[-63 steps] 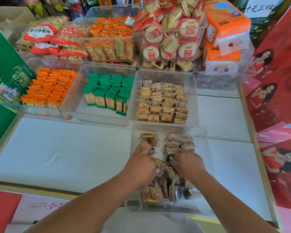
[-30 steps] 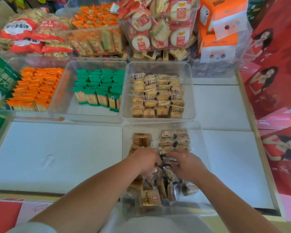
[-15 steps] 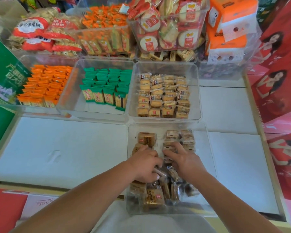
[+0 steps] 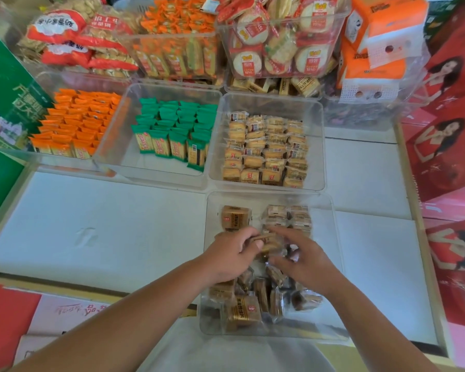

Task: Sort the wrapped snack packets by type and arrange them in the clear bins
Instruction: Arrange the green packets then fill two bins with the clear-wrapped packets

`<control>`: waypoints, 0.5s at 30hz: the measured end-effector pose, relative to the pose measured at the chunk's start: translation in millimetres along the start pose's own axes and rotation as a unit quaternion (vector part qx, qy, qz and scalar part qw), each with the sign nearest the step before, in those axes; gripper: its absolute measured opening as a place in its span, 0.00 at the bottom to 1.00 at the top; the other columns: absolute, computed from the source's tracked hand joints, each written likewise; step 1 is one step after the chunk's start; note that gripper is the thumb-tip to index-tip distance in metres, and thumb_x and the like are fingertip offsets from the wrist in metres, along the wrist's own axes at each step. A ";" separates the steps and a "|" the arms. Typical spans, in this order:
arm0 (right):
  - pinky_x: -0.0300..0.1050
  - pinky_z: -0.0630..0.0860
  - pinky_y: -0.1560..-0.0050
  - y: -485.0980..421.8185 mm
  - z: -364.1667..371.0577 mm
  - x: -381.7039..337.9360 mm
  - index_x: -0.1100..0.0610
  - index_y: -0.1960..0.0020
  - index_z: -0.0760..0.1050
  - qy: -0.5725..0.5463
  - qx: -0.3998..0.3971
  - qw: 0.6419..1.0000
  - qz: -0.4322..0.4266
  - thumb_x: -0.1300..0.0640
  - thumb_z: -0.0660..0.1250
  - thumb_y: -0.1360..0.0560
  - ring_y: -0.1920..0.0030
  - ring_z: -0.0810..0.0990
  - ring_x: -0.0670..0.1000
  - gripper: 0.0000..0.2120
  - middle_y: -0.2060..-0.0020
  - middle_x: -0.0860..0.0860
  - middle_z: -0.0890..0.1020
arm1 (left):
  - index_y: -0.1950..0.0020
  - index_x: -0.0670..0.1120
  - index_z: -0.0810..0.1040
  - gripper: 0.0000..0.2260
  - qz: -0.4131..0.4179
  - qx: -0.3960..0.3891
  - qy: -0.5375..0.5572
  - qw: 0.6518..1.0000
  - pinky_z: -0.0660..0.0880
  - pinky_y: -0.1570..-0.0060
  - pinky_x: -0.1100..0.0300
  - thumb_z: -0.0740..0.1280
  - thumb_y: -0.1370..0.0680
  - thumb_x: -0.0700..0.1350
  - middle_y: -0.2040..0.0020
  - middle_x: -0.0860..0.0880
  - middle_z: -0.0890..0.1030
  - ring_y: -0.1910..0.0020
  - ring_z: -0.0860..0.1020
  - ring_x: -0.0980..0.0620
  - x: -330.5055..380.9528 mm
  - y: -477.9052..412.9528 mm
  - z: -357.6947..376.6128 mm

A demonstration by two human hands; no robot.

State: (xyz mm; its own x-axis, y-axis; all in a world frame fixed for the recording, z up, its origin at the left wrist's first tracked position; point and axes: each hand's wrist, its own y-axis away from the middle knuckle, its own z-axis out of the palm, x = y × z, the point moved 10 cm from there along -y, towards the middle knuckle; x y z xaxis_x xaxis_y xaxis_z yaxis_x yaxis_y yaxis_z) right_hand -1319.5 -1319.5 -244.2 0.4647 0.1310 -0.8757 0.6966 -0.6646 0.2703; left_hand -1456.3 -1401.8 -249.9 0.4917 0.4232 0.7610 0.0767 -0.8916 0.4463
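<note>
- Right at the near edge, a red surface (image 4: 6, 318) and a white paper with red handwriting (image 4: 78, 310) lie in front of the bench. Both forearms cross this strip and run out of the bottom of the view.
- The bench (image 4: 105, 224) is covered in white panels with seams between them. A wooden rim (image 4: 414, 210) edges it on the right.
- The near clear bin (image 4: 325, 251) sits on it, right of centre. Its near half holds a loose heap of brown packets (image 4: 253, 304), and its far end holds tidy rows (image 4: 287, 216).
- Both hands are inside this bin, close together over its middle.
- The left hand (image 4: 234, 256) has its fingers curled and pinches a flat brown packet (image 4: 263, 237) by its edge.
- The right hand (image 4: 304, 260) reaches its fingers over the same spot. Blur there leaves it unclear whether it grips anything.
- Beyond, three more clear bins stand side by side, touching. They hold orange packets (image 4: 75, 124), green packets (image 4: 172, 130) with bare floor at the near left, and pale biscuit packets (image 4: 266, 149) in close rows.
- Behind them, stacked tubs hold round crackers (image 4: 277, 38), orange-wrapped sticks (image 4: 177, 36) and red-and-white bags (image 4: 73, 41). Orange tissue packs (image 4: 379, 36) sit at the right.
- A green carton (image 4: 8, 103) closes the left side and red cartons (image 4: 446, 157) the right. The frame cuts off both.
- Print on the wrappers is too small to read. The tubs beneath the top row are mostly hidden.
</note>
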 end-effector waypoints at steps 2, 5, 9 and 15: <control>0.34 0.78 0.50 5.6 -8.6 1.6 0.39 0.38 0.79 -0.023 0.019 0.999 0.039 0.60 0.78 0.27 0.45 0.80 0.39 0.23 0.48 0.35 0.83 | 0.39 0.58 0.75 0.10 0.002 0.008 0.052 0.999 0.74 0.63 0.58 0.58 0.15 0.58 0.58 0.55 0.80 0.65 0.77 0.59 4.3 1.5 6.3; 0.33 0.78 0.50 17.3 -29.2 8.6 0.41 0.44 0.80 -0.029 0.058 0.995 0.071 0.60 0.78 0.27 0.46 0.80 0.38 0.18 0.51 0.36 0.84 | 0.38 0.56 0.76 0.11 0.004 0.101 0.052 0.993 0.66 0.67 0.65 0.56 0.13 0.54 0.61 0.58 0.76 0.69 0.72 0.63 9.6 7.3 5.6; 0.29 0.75 0.55 40.2 -64.4 4.8 0.44 0.44 0.78 -0.001 0.156 0.986 0.055 0.58 0.79 0.29 0.50 0.79 0.39 0.18 0.51 0.41 0.82 | 0.32 0.55 0.76 0.12 -0.035 0.140 0.007 0.989 0.73 0.54 0.66 0.60 0.14 0.49 0.46 0.60 0.80 0.50 0.80 0.61 7.6 15.6 20.9; 0.28 0.74 0.56 48.2 -72.4 6.7 0.45 0.44 0.79 0.006 0.155 0.988 0.024 0.59 0.78 0.28 0.50 0.79 0.40 0.17 0.52 0.45 0.81 | 0.25 0.56 0.72 0.19 -0.077 0.026 -0.137 0.987 0.78 0.41 0.54 0.63 0.17 0.54 0.35 0.53 0.81 0.40 0.80 0.53 6.5 -3.3 61.8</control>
State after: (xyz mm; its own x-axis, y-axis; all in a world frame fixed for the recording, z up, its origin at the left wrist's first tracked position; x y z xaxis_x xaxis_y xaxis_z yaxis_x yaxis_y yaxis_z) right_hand -1243.2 -1297.4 -208.0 0.5014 0.1018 -0.8592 0.4737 -0.8633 0.1742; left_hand -1399.7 -1406.0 -275.6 0.6856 0.5022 0.5270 0.2104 -0.8297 0.5170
